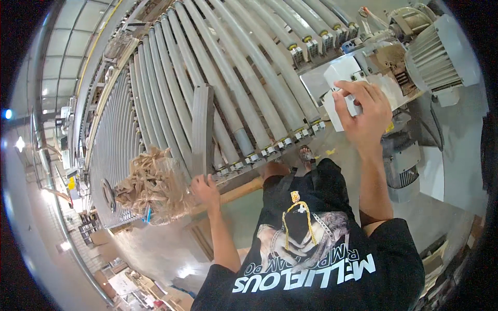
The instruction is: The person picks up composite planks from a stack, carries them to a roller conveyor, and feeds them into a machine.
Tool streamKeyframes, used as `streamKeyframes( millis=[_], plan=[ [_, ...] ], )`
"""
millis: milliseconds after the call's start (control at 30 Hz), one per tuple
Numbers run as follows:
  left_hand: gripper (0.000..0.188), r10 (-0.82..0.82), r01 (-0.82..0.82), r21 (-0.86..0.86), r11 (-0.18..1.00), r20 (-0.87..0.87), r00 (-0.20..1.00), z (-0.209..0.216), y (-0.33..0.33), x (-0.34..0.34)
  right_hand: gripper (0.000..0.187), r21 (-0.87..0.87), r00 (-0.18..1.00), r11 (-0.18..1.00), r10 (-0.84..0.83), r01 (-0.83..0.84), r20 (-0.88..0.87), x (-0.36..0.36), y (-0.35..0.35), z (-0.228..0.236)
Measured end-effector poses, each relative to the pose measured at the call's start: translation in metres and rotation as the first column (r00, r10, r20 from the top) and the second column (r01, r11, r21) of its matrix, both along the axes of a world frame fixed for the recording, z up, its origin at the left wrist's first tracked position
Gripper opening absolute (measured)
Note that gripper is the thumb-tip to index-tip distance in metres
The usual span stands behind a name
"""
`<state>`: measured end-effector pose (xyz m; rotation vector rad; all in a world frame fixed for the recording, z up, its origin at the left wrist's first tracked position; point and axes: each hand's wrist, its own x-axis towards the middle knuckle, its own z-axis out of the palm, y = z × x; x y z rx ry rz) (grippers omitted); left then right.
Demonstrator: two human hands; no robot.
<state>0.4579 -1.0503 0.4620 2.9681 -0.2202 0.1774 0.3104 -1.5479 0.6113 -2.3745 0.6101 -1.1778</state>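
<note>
My right hand (366,109) is raised at the right, fingers bent and thumb apart from them, over a white box-shaped housing (340,78) on the conveyor's end. Nothing shows in its grasp, though part of the housing lies behind it. Low at the conveyor's near edge is my left hand (206,192), fingertips apart, by the near end of a long grey beam (202,129). Whether it touches the beam I cannot tell. Left of this hand, a clear plastic bag (176,181) surrounds a heap of brown strips (148,179) on the rollers.
A roller conveyor (249,88) stretches away to the far left, with gaps between its rollers. At the right stand a grey finned motor (441,54) and a lower motor (402,166). A roll of tape (108,195) lies beside the strips. Cardboard and boxes (129,285) stand at the lower left.
</note>
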Motion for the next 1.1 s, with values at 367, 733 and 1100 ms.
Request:
streamKeyframes(
  millis=[367, 733, 1100],
  plan=[
    [0.045, -0.057, 0.074, -0.053, 0.996, 0.271, 0.961, -0.050, 0.023, 0.040, 0.012, -0.023, 0.999, 1.000, 0.009, -0.008, 0.046, 0.004, 0.011, -0.007],
    [0.100, 0.167, -0.170, -0.027, 0.985, -0.078, 0.983, -0.033, 0.021, 0.078, 0.011, -0.030, 1.000, 1.000, -0.006, 0.006, 0.008, 0.003, 0.014, -0.008],
    [0.097, 0.094, -0.100, -0.060, 0.993, -0.099, 0.991, -0.026, 0.019, 0.052, 0.011, -0.097, 0.999, 0.995, -0.018, 0.014, -0.035, 0.002, 0.013, -0.006]
  ],
)
